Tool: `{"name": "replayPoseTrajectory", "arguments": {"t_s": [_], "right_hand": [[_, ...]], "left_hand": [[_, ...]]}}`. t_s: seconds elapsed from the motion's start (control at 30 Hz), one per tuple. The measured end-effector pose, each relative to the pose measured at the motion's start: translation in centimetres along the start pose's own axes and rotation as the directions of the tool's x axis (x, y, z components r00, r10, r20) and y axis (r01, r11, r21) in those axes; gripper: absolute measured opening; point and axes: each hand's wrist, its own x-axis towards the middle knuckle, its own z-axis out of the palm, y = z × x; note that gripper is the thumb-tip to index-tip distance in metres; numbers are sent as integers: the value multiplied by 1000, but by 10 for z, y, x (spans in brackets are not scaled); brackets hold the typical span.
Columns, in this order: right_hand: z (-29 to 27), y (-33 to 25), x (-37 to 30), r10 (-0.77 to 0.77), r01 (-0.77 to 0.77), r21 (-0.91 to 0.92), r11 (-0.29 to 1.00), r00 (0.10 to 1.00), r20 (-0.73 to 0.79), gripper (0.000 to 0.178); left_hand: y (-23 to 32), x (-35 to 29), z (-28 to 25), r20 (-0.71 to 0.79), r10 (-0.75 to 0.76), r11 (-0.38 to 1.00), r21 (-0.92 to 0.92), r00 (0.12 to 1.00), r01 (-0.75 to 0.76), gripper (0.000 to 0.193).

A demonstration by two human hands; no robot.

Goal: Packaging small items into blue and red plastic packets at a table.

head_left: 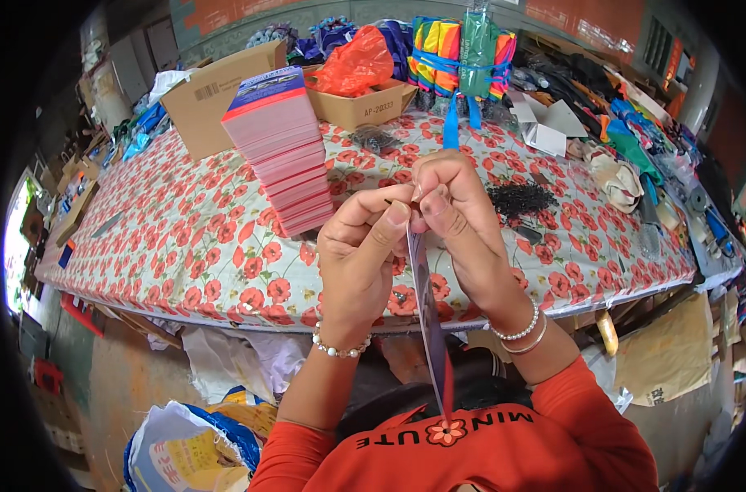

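A thin printed card (430,328) hangs almost edge-on in front of my chest, its upper end between my fingertips. My left hand (356,250) is closed in a pinch, with the tip of a small dark piece showing between thumb and forefinger; its kind is too small to tell. Thumb and forefinger of my right hand (465,217) press together at the card's top end. Beyond my left hand rises a tall leaning stack of cards (282,160), pink-red at the edges. A heap of small black pieces (520,198) lies to the right of my right hand.
The table has a red-flowered cloth (168,262). Cardboard boxes (225,94), a red plastic bag (358,61) and rainbow-coloured bundles (438,53) stand at the back. Fabrics pile up on the right. A blue-and-white sack (184,451) sits below the table at left.
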Motion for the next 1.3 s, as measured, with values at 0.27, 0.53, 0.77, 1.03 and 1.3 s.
{"name": "replayPoseTrajectory", "arguments": {"t_s": [0.27, 0.53, 0.77, 1.03, 1.3], "right_hand": [[3, 9, -2, -229, 217, -281, 935, 973, -9, 17], [1, 1, -5, -326, 318, -433, 843, 944, 57, 14], [2, 3, -2, -339, 302, -410, 861, 941, -18, 11], [1, 9, -8, -64, 67, 37, 997, 994, -91, 12], [5, 13, -12, -78, 90, 102, 991, 991, -109, 12]], "left_hand": [[1, -1, 1, -36, 24, 998, 51, 999, -22, 20], [-1, 0, -7, -61, -8, 999, 40, 998, 10, 20], [-5, -2, -6, -25, -39, 999, 15, 999, 39, 20], [5, -5, 3, -33, 107, 989, 107, 994, -103, 15], [7, -6, -8, 160, 331, 830, 419, 930, -368, 15]]}}
